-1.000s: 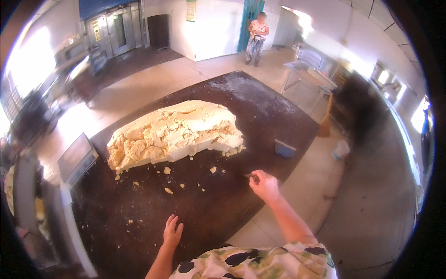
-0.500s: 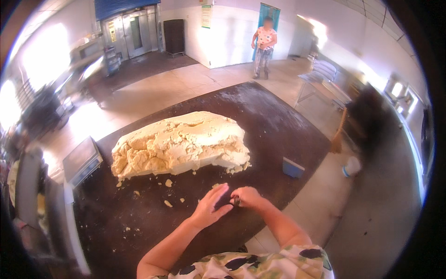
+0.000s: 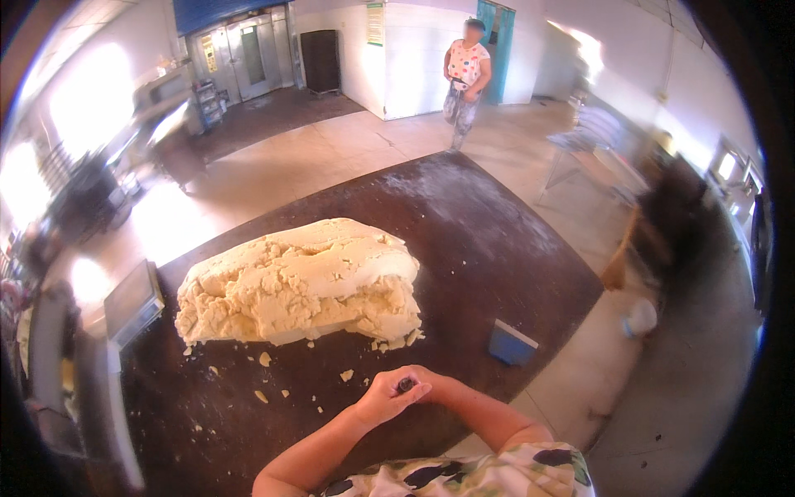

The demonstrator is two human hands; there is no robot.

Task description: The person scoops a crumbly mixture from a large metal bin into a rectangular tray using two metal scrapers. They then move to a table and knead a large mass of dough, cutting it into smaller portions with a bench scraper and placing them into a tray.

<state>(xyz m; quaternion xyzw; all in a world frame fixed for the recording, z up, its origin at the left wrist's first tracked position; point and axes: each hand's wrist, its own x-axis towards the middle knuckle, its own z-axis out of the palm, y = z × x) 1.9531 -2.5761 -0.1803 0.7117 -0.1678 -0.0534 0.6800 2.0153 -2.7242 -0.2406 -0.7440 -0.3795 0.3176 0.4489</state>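
Note:
My left hand (image 3: 387,399) is closed around a small dark, round-ended thing (image 3: 405,385), perhaps a handle end; the rest of it is hidden in the grip. Pressed up against it from the right is my right hand (image 3: 426,383), its fingers mostly hidden behind the left one. Both hands are above the near part of a dark brown table (image 3: 464,273). Beyond them lies a large, cracked slab of pale yellow dough (image 3: 302,282), with crumbs and small dough pieces (image 3: 346,375) scattered along its near side.
A flat scale (image 3: 135,305) stands at the table's left edge. Right of my hands lies a blue flat-sided thing (image 3: 512,344) with a pale edge. A person (image 3: 468,70) is on the floor beyond the table. A broom (image 3: 621,257) stands past the right edge.
My hands have come together, and the left one has closed round the dark thing that was in my right hand. The person beyond the table has come nearer. The view has shifted slightly.

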